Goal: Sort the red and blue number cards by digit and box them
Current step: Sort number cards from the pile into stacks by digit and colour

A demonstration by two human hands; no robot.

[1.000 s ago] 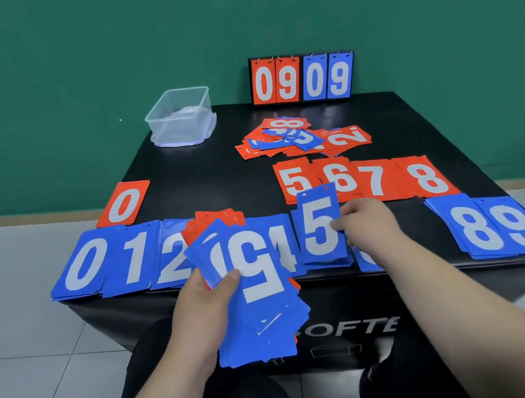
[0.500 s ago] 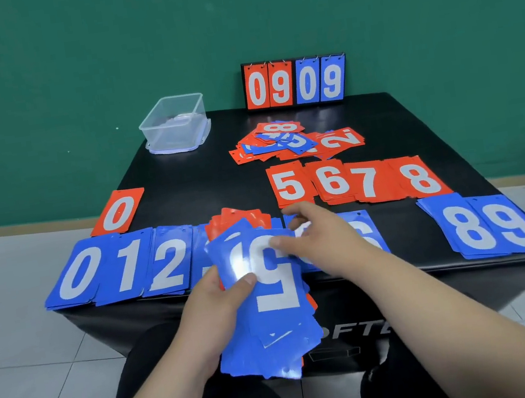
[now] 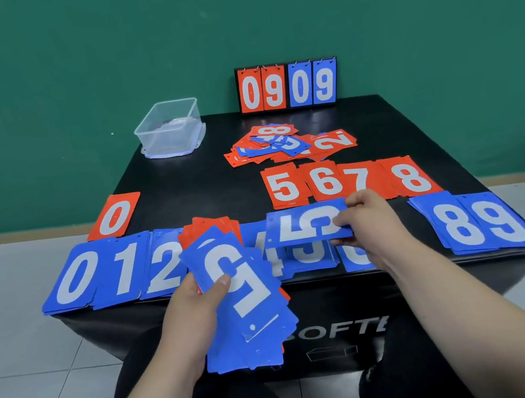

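Fingers (image 3: 342, 221) pinch blue 5 card (image 3: 306, 223) lying sideways.

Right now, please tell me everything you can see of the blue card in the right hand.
The blue 5 card is thin, flat, plastic-looking, with a white 5 turned sideways and small holes at its left edge. The right hand pinches its right end. It sits nearly level over the blue 5 pile; contact with it is unclear.

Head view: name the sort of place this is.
Likely a sports or activity room, though not certain: a plain green wall, a black padded box used as the table, and a flip scoreboard standing at its back.
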